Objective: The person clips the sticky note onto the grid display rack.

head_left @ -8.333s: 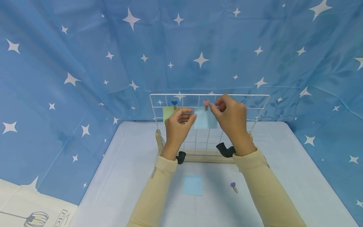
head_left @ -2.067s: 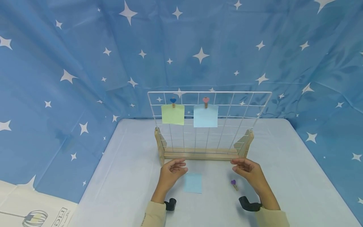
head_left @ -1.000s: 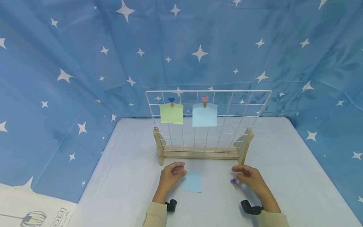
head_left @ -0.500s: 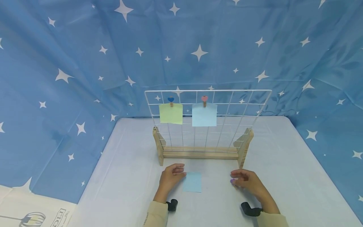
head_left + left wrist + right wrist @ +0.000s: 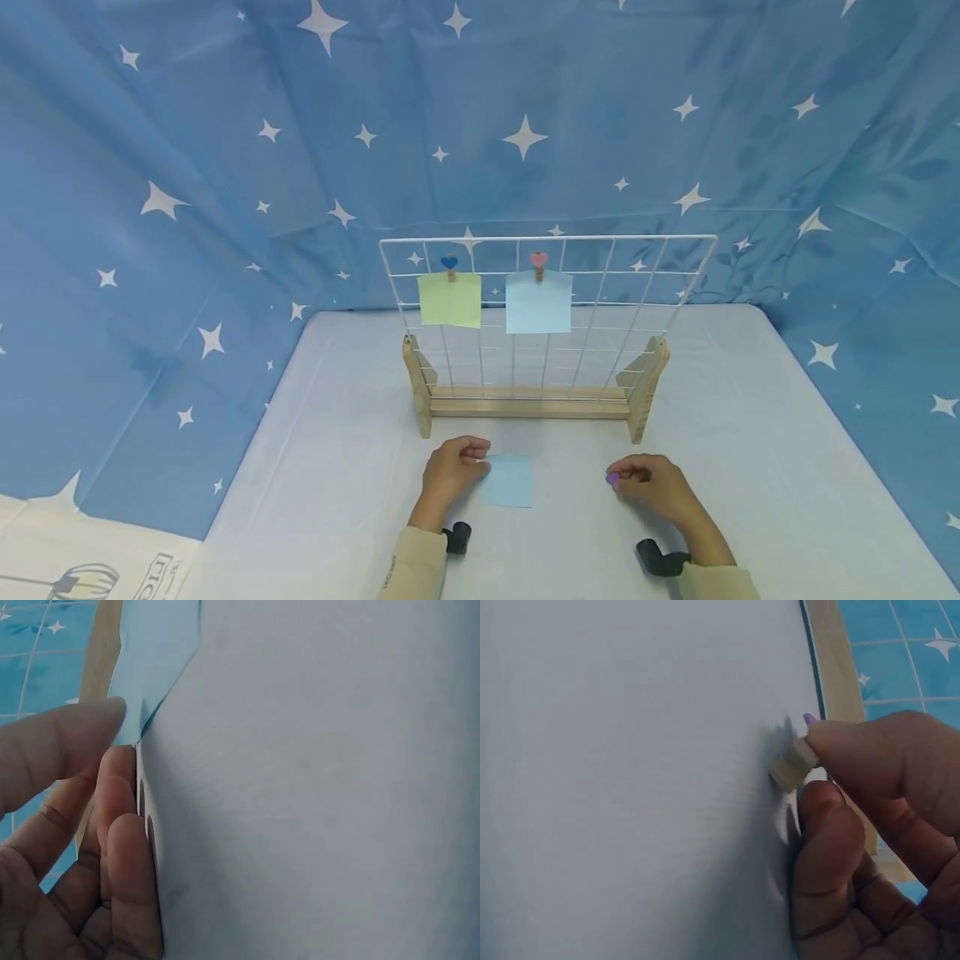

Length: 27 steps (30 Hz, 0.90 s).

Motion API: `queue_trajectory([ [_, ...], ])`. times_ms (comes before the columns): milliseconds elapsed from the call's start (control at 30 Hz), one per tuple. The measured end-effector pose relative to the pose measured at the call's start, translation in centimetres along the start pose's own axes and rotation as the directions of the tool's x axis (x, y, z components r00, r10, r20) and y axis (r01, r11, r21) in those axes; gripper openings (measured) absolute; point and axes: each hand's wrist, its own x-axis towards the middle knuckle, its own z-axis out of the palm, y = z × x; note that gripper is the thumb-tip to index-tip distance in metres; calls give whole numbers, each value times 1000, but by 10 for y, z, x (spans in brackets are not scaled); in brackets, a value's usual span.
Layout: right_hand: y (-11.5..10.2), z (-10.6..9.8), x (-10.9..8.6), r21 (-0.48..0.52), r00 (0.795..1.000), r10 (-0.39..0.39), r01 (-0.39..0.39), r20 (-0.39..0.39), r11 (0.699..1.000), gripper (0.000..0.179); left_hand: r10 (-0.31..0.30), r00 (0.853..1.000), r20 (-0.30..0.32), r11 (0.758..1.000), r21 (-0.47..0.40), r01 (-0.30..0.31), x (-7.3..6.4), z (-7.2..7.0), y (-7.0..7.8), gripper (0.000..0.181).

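Note:
My left hand (image 5: 450, 473) is at the upper left corner of a light blue sticky note (image 5: 512, 483) lying on the table. In the left wrist view the thumb (image 5: 82, 735) lies over that corner of the note (image 5: 161, 660), which is slightly bent, and the fingertips sit just under it. My right hand (image 5: 654, 487) pinches a small wooden clothespin (image 5: 795, 766) between thumb and fingers, close over the white tabletop. Its purple heart (image 5: 612, 478) shows at the fingertips; the rest is mostly hidden by the hand in the head view.
Behind the hands stands a white wire grid (image 5: 600, 325) in a wooden base (image 5: 525, 408). A green note (image 5: 450, 302) hangs from it by a blue heart clothespin (image 5: 450, 263), and a blue note (image 5: 538, 304) by a pink heart clothespin (image 5: 538, 261). A blue starry curtain (image 5: 420, 100) surrounds the table.
Both hands have come down from the grid, where they were at the hung blue note. The right hand has closed on the purple heart clothespin; the left has reached the note on the table.

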Motion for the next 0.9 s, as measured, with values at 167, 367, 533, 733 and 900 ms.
queue_trajectory([
  [167, 4, 3, -4, 6, 998, -44, 44, -43, 999, 14, 12, 1000, -12, 1000, 15, -12, 2, 2, -1, 13],
  [367, 10, 5, -7, 88, 985, -130, 141, -116, 986, 10, 29, 999, -40, 999, 39, -27, 1, 3, 1, 6],
  [533, 8, 4, -7, 235, 980, -126, 160, -151, 959, 9, 35, 999, -40, 998, 52, -33, 1, 1, 2, 7],
  [733, -1, 0, -9, 364, 965, -173, 236, -196, 901, 17, 16, 1000, -13, 999, 29, -16, 1, -2, 2, 7],
  [900, -9, -3, -8, 370, 956, -197, 268, -218, 889, 28, 3, 1000, -3, 1000, 5, -3, 0, -4, 1, 7],
])
